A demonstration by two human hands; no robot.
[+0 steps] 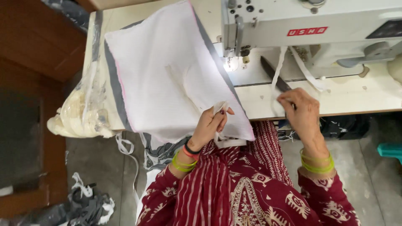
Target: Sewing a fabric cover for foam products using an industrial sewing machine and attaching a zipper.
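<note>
The left hand [210,124] sat at lower centre of the frame, its fingers pinched shut on the lower corner of a white cloth [167,71] together with a bit of white tape. The cloth lay spread over the worktop [360,98], reaching from the top centre of the frame down to the person's lap, with a thin pink line along its edges and a grey piece [114,88] showing beneath its left side.

The right hand [302,109] was right of centre, at the front edge of the worktop, fingers closed on a white strip [277,79] that ran up toward the sewing machine [310,25] at upper right. A second strip hung from the machine just beside it. A dark flat tool [272,72] lay slanted on the worktop beneath the strip, its lower end hidden by the right hand.

Both wrists wore green bangles [317,165]; the sleeves and lap were dark red with a cream print. A clear bag [81,113] of pale stuff hung off the worktop's left edge. Grey and white scraps [86,203] lay on the floor at lower left, and dark fabric [345,125] sat under the worktop at right.
</note>
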